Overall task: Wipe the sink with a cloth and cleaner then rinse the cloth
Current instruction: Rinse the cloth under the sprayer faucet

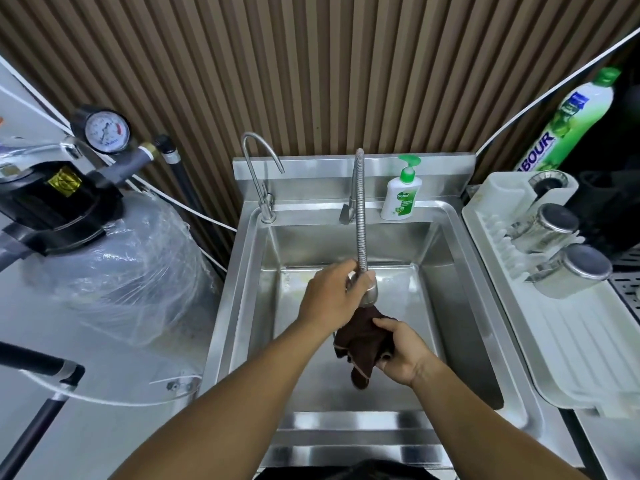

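Note:
A steel sink (446, 216) fills the middle of the view. A flexible metal faucet hose (361, 209) arches down from its back rim. My left hand (329, 292) grips the spray head (370, 292) at the hose's end, over the basin. Just below the spray head hangs a dark brown cloth (360, 344), bunched and drooping, and my right hand (403, 355) holds it from the right side. I cannot tell whether water is running.
A green-and-white soap pump bottle (401, 195) stands on the back rim. A thin gooseneck tap (258, 174) rises at back left. A white dish rack (540, 306) with steel cups sits right, a green cleaner bottle (571, 123) behind it. A plastic-wrapped tank (114, 268) is left.

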{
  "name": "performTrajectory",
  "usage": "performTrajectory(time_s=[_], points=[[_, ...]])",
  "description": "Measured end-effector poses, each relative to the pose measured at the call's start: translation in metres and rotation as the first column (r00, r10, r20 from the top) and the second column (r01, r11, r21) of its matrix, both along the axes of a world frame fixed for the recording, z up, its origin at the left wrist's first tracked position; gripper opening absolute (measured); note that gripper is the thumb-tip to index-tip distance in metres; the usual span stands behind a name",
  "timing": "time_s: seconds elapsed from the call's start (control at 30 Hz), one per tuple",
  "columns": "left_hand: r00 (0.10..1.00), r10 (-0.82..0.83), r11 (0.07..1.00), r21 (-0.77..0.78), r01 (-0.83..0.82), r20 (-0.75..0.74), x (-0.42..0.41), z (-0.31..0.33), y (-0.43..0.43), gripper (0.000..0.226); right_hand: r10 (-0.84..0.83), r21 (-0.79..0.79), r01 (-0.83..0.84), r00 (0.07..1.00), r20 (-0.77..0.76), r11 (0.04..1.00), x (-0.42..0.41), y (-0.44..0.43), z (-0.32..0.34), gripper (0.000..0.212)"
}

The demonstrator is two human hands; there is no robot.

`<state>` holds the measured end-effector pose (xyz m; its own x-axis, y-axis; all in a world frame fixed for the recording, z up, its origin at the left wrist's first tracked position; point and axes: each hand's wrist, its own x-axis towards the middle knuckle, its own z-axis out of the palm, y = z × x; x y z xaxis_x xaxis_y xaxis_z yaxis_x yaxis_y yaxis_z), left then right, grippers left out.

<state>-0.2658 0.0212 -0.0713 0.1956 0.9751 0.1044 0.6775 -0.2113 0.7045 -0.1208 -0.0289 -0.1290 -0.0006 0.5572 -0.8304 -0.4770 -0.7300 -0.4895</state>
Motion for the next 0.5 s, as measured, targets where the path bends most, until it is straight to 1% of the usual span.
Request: performTrajectory(time_s=[0.07,0.13,0.2,0.3,0.37,0.43,0.47,0.5], points=[[0.998,-0.021,0.998,-0.059,0.024,0.053,-0.006,-0.002,0.001,0.027,-0.015,-0.002,0.015,1.0,-0.017,1.0,-0.001,0.003,-0.001,0.027],[0.984,-0.004,0.989,-0.146,0.031,0.176,-0.016,-0.004,0.002,0.028,-0.027,-0.008,0.027,0.999,-0.035,1.0,-0.002,0.006,-0.002,0.027],[0.949,0.089,0.974,-0.224,-0.02,0.302,-0.025,-0.006,0.004,0.033,-0.031,-0.019,0.03,0.998,-0.047,0.999,-0.004,0.01,-0.001,0.026],[0.866,0.291,0.936,-0.309,-0.17,0.406,-0.034,-0.01,0.023,0.032,-0.036,-0.041,0.034,0.998,-0.045,0.999,-0.005,0.012,-0.001,0.029],[0.832,0.375,0.907,-0.349,-0.238,0.408,-0.033,-0.012,0.045,0.023,-0.037,-0.051,0.035,0.998,-0.044,0.998,-0.004,0.012,-0.003,0.032],[0.803,0.429,0.871,-0.425,-0.246,0.414,-0.027,-0.015,0.072,0.017,-0.037,-0.056,0.035,0.998,-0.043,0.998,-0.005,0.012,-0.003,0.033],[0.803,0.444,0.853,-0.461,-0.243,0.398,-0.023,-0.014,0.087,0.02,-0.044,-0.058,0.041,0.998,-0.049,0.997,-0.005,0.013,-0.004,0.034],[0.809,0.447,0.84,-0.49,-0.233,0.382,-0.018,-0.015,0.103,0.028,-0.047,-0.059,0.044,0.997,-0.054,0.997,-0.006,0.014,-0.004,0.034]])
